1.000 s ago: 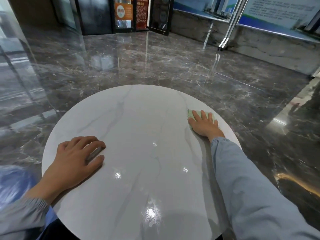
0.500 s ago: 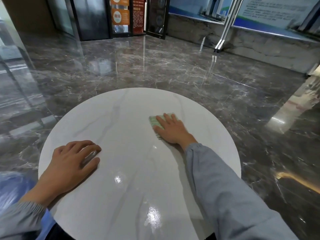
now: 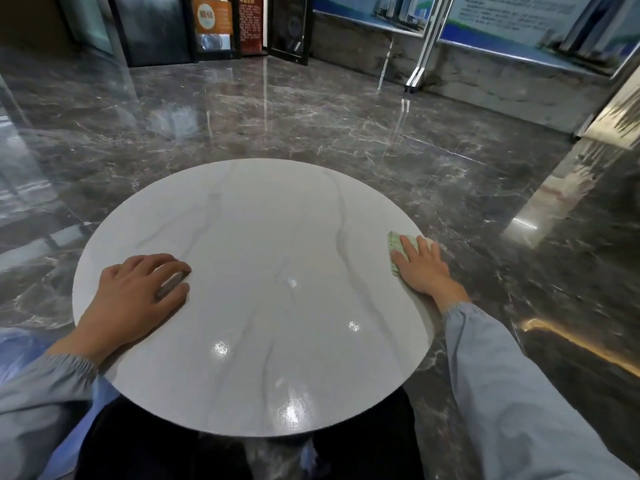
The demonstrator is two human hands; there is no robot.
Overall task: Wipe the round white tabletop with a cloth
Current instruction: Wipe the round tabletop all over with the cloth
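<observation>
- Counting what lies before you: one round white bench (image 3: 277, 220) with faint grey veins, one cloth (image 3: 394, 247), and your two hands, both resting on the bench top.
- The cloth is pale green and lies at the right edge of the bench, a little past the middle. Most of it is hidden under your palm, and only its far and left margins show.
- Your right hand (image 3: 420, 268) lies palm-down on the cloth. Its fingers (image 3: 410, 244) are straight and close together, pointing away from you and pressing the cloth flat onto the surface. They are not curled round it.
- Your right arm reaches forward along the right side of the bench, with the wrist just over the rim and the right sleeve (image 3: 519, 393), grey-blue, gathered at the cuff.
- Your left hand (image 3: 138, 292) sits on the left part of the bench, well apart from the cloth. Its fingers (image 3: 162, 259) are loosely bent with the tips on the surface and the thumb set slightly away from them. It holds nothing.
- The left sleeve (image 3: 41, 393) is the same grey-blue, and the forearm crosses the near-left rim.
- A dark, glossy marble floor (image 3: 311, 116) surrounds the bench.
</observation>
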